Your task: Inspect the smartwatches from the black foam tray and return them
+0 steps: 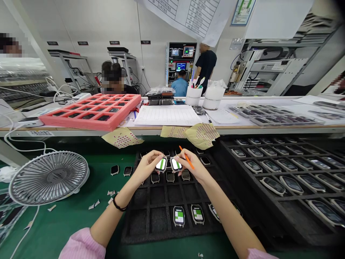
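Note:
My left hand is closed on a smartwatch without a strap, its screen lit white and green. In my right hand is a second lit smartwatch, held close beside the first. An orange pen-like stick is also tucked between the right fingers. Both hands are above a black foam tray with square compartments. Dark watches sit in its farther rows, partly hidden by my hands. Along the near row lie lit watches, such as one watch and another watch; my right forearm covers part of that row.
A second black tray full of watches stands at right. On the left are a grey fan, two loose watches and small scraps. The shelf ahead bears a pink foam tray, papers and white pots.

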`<action>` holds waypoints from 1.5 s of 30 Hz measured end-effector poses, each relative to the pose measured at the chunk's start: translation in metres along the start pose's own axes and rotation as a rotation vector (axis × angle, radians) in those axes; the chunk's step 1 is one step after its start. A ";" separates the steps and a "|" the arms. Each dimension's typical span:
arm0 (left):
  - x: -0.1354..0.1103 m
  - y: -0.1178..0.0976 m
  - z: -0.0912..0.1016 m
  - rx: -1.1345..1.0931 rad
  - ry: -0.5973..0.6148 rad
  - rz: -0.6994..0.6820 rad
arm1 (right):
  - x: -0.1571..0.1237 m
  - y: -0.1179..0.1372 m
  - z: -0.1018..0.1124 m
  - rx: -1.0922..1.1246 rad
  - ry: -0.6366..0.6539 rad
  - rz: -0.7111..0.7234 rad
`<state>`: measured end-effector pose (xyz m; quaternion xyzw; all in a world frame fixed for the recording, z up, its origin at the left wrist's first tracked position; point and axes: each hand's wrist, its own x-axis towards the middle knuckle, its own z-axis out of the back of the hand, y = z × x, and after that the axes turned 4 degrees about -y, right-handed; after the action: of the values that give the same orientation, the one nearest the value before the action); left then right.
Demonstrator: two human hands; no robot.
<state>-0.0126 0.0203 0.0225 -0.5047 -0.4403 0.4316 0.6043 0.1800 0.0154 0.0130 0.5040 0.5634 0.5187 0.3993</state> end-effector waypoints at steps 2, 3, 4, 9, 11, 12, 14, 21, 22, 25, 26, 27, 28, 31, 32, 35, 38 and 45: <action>0.000 -0.001 0.000 0.017 0.012 -0.010 | 0.000 0.000 0.000 -0.002 0.004 -0.008; 0.001 0.000 0.001 0.025 0.021 -0.017 | 0.000 0.001 0.000 -0.003 0.007 -0.012; 0.001 0.000 0.001 0.031 0.031 -0.025 | 0.000 0.001 0.001 -0.003 0.011 -0.015; 0.003 0.008 0.004 0.036 0.086 -0.072 | 0.000 0.003 0.004 0.014 0.053 -0.033; 0.004 0.012 0.006 0.044 0.107 -0.085 | 0.000 0.003 0.005 0.024 0.071 -0.039; 0.005 0.014 0.006 0.052 0.114 -0.089 | 0.000 0.003 0.006 0.026 0.076 -0.042; 0.006 0.015 0.007 0.065 0.121 -0.087 | 0.001 0.002 0.006 0.025 0.075 -0.049; 0.005 0.011 0.003 0.041 0.080 -0.031 | 0.002 0.001 0.005 -0.011 0.022 -0.050; 0.005 0.010 0.003 0.045 0.068 -0.026 | 0.002 0.001 0.005 -0.017 0.015 -0.047; 0.004 0.005 0.001 0.051 0.040 -0.011 | 0.002 0.000 0.005 -0.028 0.005 -0.038; 0.003 0.004 0.000 0.050 0.034 -0.008 | 0.002 0.000 0.005 -0.029 0.006 -0.038; 0.003 0.003 0.000 0.049 0.027 -0.006 | 0.001 -0.001 0.005 -0.029 0.005 -0.038; 0.003 0.002 -0.001 0.050 0.019 -0.004 | 0.001 -0.001 0.005 -0.026 0.003 -0.040; 0.003 0.001 -0.002 0.051 0.000 0.007 | 0.000 -0.001 0.005 -0.008 0.012 -0.049; 0.002 0.002 -0.002 0.048 -0.001 0.010 | -0.001 -0.001 0.005 -0.001 0.023 -0.050; 0.002 0.003 -0.002 0.047 0.008 0.019 | -0.002 0.001 0.005 0.026 0.054 -0.045; 0.002 0.004 -0.001 0.060 0.011 0.027 | -0.002 0.004 0.004 0.069 0.091 -0.055; 0.004 0.005 0.000 0.046 0.009 -0.014 | -0.002 0.007 0.007 0.100 0.110 -0.094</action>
<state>-0.0116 0.0250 0.0180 -0.4896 -0.4310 0.4349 0.6208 0.1882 0.0143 0.0190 0.4669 0.6327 0.4978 0.3659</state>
